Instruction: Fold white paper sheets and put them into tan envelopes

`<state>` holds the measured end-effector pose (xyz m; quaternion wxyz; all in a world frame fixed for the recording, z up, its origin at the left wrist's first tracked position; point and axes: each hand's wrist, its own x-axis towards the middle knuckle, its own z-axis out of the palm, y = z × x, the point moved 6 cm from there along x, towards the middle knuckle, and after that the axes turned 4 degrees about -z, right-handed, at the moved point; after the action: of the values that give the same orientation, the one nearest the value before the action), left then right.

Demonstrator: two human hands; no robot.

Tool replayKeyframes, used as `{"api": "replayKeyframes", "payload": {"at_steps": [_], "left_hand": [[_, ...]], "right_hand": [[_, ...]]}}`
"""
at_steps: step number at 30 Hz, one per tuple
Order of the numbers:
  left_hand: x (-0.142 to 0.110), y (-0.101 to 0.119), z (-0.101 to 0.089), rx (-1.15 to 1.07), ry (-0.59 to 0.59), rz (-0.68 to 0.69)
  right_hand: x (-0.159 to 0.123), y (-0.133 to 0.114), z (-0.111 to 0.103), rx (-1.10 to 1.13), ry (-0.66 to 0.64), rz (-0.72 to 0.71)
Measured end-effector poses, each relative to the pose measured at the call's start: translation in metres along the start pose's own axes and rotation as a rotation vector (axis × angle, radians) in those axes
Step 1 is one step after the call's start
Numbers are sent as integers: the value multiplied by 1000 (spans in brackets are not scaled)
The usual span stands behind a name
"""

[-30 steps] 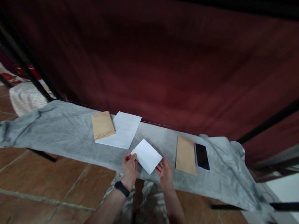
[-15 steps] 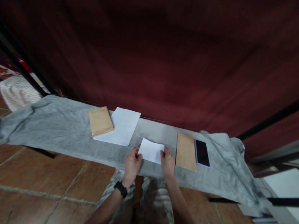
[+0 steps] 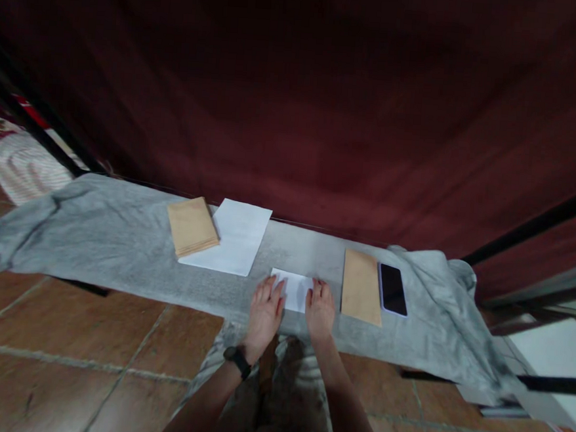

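A small folded sheet of white paper (image 3: 296, 291) lies on the grey cloth close to me. My left hand (image 3: 265, 310), with a black watch on the wrist, rests palm down over the paper's left end, fingers stretched out. Over the right end, my right hand (image 3: 320, 310) lies with its fingers extended and pressing down. Both hands cover the paper's ends; only its middle and top edge show. To the right of my right hand is a brown envelope (image 3: 362, 287).
A phone (image 3: 393, 289) lies right of the envelope. At the left, a stack of brown envelopes (image 3: 193, 226) overlaps larger white sheets (image 3: 240, 237). Grey cloth (image 3: 132, 251) covers the narrow surface. A dark red curtain (image 3: 315, 112) hangs behind it.
My fingers have gone from gripping the paper's two ends to lying flat on it. The paper has come down against the cloth and looks narrower front to back.
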<state>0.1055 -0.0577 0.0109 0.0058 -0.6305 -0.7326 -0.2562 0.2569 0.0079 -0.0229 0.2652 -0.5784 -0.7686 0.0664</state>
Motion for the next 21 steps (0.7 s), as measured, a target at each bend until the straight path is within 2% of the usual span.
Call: {"api": "replayKeyframes", "payload": {"at_steps": [3, 7, 10, 13, 17, 21], "left_hand": [[4, 18, 24, 44, -60, 123], [8, 18, 46, 123, -138, 84], [7, 14, 51, 150, -154, 81], [4, 12, 53, 177, -153, 116], [2, 12, 58, 212, -159, 153], [2, 12, 60, 218, -187, 163]], "right_hand": [[0, -2, -1, -2, -16, -18], [-1, -1, -4, -13, -37, -26], [-1, -5, -7, 12, -18, -34], [1, -23, -5, 129, -8, -107], [0, -52, 12, 294, -132, -190], [-3, -54, 24, 296, -239, -192]]}}
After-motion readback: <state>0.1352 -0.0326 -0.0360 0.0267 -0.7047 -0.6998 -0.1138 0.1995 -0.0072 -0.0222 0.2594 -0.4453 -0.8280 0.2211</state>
